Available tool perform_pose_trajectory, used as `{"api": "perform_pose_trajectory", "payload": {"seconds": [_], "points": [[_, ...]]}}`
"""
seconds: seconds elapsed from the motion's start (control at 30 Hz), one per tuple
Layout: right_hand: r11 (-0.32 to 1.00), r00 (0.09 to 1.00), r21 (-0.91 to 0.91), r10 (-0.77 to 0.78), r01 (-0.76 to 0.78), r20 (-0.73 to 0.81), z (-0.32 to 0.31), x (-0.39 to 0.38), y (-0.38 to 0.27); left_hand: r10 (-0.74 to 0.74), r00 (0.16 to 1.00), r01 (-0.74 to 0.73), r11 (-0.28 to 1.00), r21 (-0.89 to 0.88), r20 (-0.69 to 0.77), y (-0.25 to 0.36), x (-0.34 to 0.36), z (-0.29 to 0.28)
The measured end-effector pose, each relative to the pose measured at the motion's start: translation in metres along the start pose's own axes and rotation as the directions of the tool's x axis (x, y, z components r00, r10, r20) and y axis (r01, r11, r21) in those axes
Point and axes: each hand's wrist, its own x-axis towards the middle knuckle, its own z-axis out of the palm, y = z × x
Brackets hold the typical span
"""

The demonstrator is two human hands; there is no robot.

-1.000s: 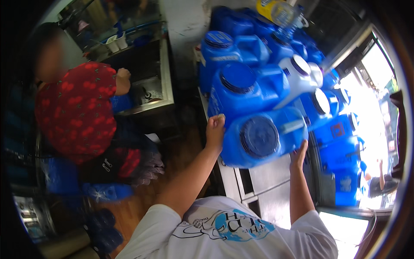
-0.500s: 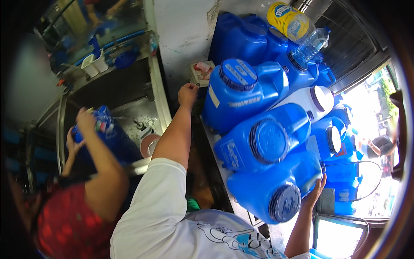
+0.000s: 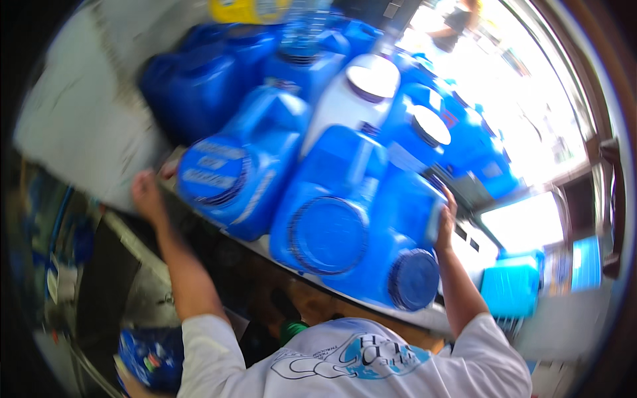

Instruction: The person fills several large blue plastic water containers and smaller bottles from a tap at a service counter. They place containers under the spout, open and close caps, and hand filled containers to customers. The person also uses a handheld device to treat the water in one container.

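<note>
Laying fingers, grip unclear, against the dark-capped, boxy blue plastic jug [image 3: 399, 211] left of it, long axis pointing forward, right hand [image 3: 446, 222] is nearer; left hand [image 3: 146, 192] too blurred to tell.

From here I see both bare forearms [image 3: 189, 278] reaching out from the white short-sleeved T-shirt [image 3: 345, 361]: bare left hand [image 3: 146, 191], blurred, ahead-left of it; bare right hand [image 3: 448, 220] ahead-right, fingers pointing away.
</note>
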Motion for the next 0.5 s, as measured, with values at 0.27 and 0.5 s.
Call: {"api": "perform_pose_trajectory", "payload": {"seconds": [0.27,0.5], "points": [[0.993,0.994,-0.089,0.086,-0.080,0.070,-0.022,-0.002,-0.010,0.694,0.696,-0.535,0.672,-0.511,0.184,0.343,-0.174,0.057],[0.993,0.916,-0.006,0.107,-0.114,0.387,-0.078,-0.063,-0.003,0.413,-0.082,-0.619,0.692,-0.371,0.907,0.413,-0.400,0.089]]}}
